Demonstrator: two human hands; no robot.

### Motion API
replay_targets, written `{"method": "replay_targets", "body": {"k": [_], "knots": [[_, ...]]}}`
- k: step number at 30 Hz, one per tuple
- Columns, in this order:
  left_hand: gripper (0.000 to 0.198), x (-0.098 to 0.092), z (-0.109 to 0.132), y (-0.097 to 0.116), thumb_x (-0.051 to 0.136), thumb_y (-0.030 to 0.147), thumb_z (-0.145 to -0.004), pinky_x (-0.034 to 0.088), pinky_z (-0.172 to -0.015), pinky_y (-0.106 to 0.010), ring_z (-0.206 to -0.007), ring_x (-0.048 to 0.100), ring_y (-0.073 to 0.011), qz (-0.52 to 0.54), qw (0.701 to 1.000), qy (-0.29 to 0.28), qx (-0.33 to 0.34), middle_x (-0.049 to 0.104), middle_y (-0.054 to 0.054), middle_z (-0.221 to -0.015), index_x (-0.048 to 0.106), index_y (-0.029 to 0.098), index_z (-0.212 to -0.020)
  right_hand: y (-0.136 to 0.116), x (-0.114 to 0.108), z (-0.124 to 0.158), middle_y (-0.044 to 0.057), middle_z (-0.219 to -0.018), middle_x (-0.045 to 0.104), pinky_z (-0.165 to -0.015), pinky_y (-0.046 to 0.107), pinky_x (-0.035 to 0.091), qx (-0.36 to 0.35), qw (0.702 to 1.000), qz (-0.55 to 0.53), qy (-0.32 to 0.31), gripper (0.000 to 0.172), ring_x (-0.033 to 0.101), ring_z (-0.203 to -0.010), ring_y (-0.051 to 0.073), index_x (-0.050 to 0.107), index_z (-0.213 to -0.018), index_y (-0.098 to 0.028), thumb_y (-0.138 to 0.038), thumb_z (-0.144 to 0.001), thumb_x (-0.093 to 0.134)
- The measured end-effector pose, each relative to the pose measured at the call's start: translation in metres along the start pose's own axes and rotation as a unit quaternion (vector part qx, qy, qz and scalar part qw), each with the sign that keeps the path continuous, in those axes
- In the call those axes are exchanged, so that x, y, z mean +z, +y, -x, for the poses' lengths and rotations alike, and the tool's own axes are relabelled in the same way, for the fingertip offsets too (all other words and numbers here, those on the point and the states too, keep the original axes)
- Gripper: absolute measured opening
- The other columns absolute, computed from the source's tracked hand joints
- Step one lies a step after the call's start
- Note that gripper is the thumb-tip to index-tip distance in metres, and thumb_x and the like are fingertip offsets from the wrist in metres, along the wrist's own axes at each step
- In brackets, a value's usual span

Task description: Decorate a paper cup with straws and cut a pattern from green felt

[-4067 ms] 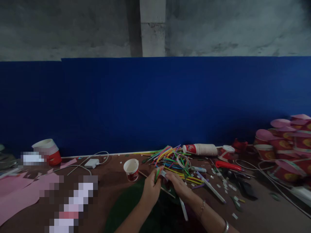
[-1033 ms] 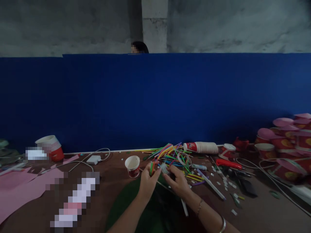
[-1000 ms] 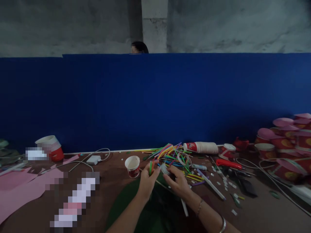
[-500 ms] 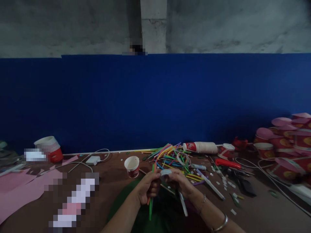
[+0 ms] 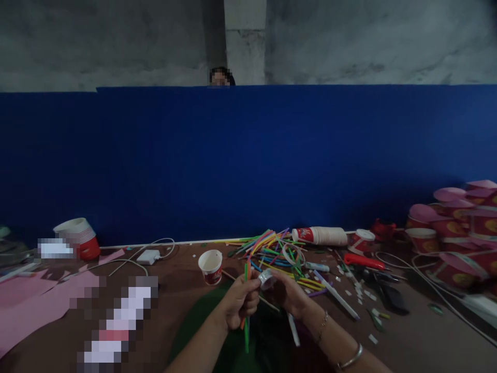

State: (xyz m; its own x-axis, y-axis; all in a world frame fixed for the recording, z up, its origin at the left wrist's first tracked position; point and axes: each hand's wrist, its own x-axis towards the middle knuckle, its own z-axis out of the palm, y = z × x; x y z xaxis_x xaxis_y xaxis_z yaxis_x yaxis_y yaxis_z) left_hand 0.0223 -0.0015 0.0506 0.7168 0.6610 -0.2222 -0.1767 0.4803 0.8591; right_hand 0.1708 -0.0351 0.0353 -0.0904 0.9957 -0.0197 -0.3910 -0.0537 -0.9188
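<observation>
In the head view my left hand (image 5: 240,303) is closed around a few drinking straws (image 5: 246,336), green and orange, which stick out above and below the fist. A small roll of clear tape (image 5: 266,280) sits between my two hands, touching the left thumb. My right hand (image 5: 290,294) has its fingers curled at the roll's right side; its fingertips are partly hidden behind it. A white stick-like piece (image 5: 293,330) shows below the right palm; whether the hand grips it, I cannot tell. Just beyond lies a pile of coloured straws (image 5: 267,251).
An open paper cup (image 5: 210,267) stands left of the pile. Behind lie stacked cups (image 5: 320,235). A red-handled cutter (image 5: 364,261), a white pen (image 5: 337,295) and paper scraps are at right, near pink-topped cups (image 5: 462,223). Pink paper (image 5: 34,305) lies left. A blue partition (image 5: 248,160) closes the back.
The tape roll has turned between my hands, now showing its round opening. My right fingers have shifted slightly around it. The straws in my left hand have swung slightly right.
</observation>
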Motion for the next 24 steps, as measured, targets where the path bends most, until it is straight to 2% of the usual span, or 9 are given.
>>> {"method": "replay_targets", "body": {"k": [3, 5, 11, 17, 20, 24], "knots": [[0.034, -0.001, -0.002, -0.005, 0.068, 0.037, -0.068, 0.006, -0.034, -0.015, -0.033, 0.012, -0.0025, -0.005, 1.0, 0.015, 0.012, 0.023, 0.016, -0.041, 0.04, 0.024, -0.084, -0.001, 0.001, 0.001, -0.003, -0.057, 0.052, -0.049, 0.022, 0.031, 0.053, 0.993, -0.103, 0.005, 0.029, 0.044, -0.052, 0.011, 0.055, -0.066, -0.019, -0.046, -0.063, 0.064], [0.035, -0.003, -0.003, -0.007, 0.068, 0.038, -0.068, 0.005, -0.034, -0.015, -0.034, 0.012, -0.0025, 0.002, 1.0, 0.018, 0.02, 0.023, 0.015, -0.041, 0.04, 0.024, -0.084, -0.002, 0.002, 0.001, -0.004, -0.056, 0.052, -0.049, 0.021, 0.031, 0.055, 0.989, -0.135, -0.002, 0.027, 0.042, -0.051, 0.01, 0.056, -0.065, -0.018, -0.043, -0.062, 0.066], [0.038, -0.002, 0.0, -0.007, 0.071, 0.035, -0.066, 0.006, -0.034, -0.015, -0.036, 0.011, -0.0022, 0.03, 0.999, -0.002, 0.033, 0.022, 0.015, -0.042, 0.042, 0.022, -0.087, 0.001, 0.003, 0.0, 0.001, -0.065, 0.062, -0.047, 0.021, 0.03, 0.102, 0.978, -0.184, -0.011, 0.026, 0.047, -0.051, 0.01, 0.063, -0.077, -0.015, -0.039, -0.067, 0.057], [0.037, -0.002, -0.001, -0.008, 0.071, 0.033, -0.064, 0.006, -0.035, -0.015, -0.035, 0.012, -0.0018, 0.019, 0.999, 0.011, 0.036, 0.024, 0.015, -0.041, 0.042, 0.022, -0.085, 0.005, 0.001, -0.002, -0.001, -0.062, 0.061, -0.055, 0.022, 0.038, 0.081, 0.973, -0.215, 0.005, 0.017, 0.052, -0.058, 0.011, 0.061, -0.069, -0.017, -0.033, -0.066, 0.063], [0.037, -0.003, -0.003, -0.011, 0.071, 0.034, -0.062, 0.007, -0.034, -0.014, -0.035, 0.012, -0.0017, 0.011, 0.999, 0.018, 0.039, 0.025, 0.015, -0.041, 0.044, 0.022, -0.085, 0.005, 0.001, -0.002, -0.003, -0.061, 0.059, -0.059, 0.021, 0.039, 0.07, 0.973, -0.219, -0.005, 0.019, 0.051, -0.059, 0.01, 0.06, -0.067, -0.017, -0.032, -0.062, 0.07], [0.038, -0.004, -0.006, -0.013, 0.072, 0.036, -0.062, 0.006, -0.033, -0.015, -0.034, 0.011, -0.0018, -0.003, 0.999, 0.038, 0.035, 0.024, 0.015, -0.039, 0.044, 0.022, -0.084, 0.007, -0.001, -0.004, -0.005, -0.058, 0.055, -0.057, 0.02, 0.037, 0.052, 0.977, -0.209, -0.013, 0.022, 0.047, -0.057, 0.009, 0.057, -0.064, -0.017, -0.031, -0.06, 0.074]]}}
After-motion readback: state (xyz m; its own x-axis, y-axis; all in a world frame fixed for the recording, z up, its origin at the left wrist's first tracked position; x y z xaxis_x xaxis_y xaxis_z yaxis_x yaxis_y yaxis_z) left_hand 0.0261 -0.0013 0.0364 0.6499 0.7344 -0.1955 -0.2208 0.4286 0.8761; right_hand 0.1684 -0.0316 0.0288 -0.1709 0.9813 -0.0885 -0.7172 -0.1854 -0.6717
